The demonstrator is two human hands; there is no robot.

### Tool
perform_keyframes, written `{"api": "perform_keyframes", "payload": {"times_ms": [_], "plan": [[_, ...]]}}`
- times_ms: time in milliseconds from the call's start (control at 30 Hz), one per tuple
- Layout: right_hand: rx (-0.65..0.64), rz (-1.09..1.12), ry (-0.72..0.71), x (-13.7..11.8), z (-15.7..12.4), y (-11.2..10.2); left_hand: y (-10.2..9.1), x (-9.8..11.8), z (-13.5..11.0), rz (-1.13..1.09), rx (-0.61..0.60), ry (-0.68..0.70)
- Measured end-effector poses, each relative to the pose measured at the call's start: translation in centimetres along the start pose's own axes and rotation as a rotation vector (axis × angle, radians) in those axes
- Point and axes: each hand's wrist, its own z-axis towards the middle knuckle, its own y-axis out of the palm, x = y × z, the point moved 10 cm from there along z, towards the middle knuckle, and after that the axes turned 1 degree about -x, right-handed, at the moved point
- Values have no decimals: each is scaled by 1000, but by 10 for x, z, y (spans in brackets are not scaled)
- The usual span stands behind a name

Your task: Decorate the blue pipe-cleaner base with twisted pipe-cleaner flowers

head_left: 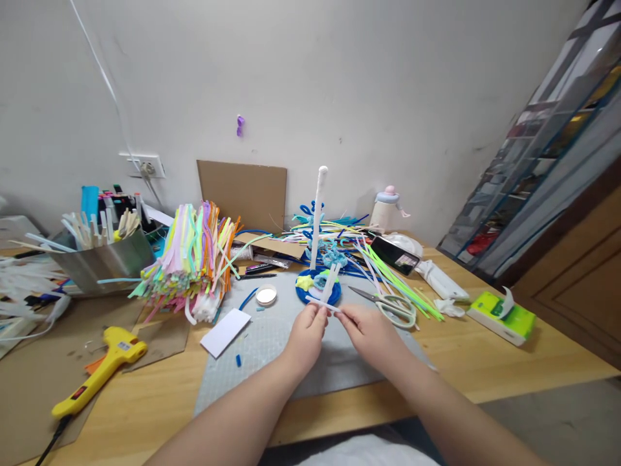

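Both my hands are closed around white pipe cleaners above the grey cutting mat. My left hand pinches them from the left, thumb and fingers pressed together. On the other side, my right hand grips near their right end. A pair stands tilted upward, while another white length lies across it between the hands. Just behind is a round blue base with a yellow piece on it. A tall white fuzzy post rises there, with light-blue curled pipe cleaners beside it.
Scissors lie right of my hands, near green pipe cleaners. A pastel pipe-cleaner bundle, white card, small round tin and yellow glue gun are leftward. A phone and tissue pack are rightward.
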Motion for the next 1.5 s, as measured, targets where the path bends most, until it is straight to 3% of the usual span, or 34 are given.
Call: {"api": "perform_keyframes", "payload": {"times_ms": [300,400,567,733,867,1000,1133,1267,1500], "plan": [[-10,-18,-16,-1,-4,6,5,3,-2,92,-35,31],[-26,180,14,6,-3,11,8,5,-1,93,-69,38],[-54,753,143,24,4,32,16,4,-4,132,-136,8],[-118,1020,197,28,7,43,27,-7,-11,5,-224,-179],[-94,987,185,25,10,29,31,-7,-7,-21,-281,-186],[-89,954,48,3,18,10,29,13,0,82,-293,23],[-102,815,-41,-10,25,5,27,29,-1,132,-287,175],[-110,754,-37,-8,29,12,26,29,-2,160,-271,177],[-257,866,-44,-14,31,20,25,26,-3,199,-231,145]]}}
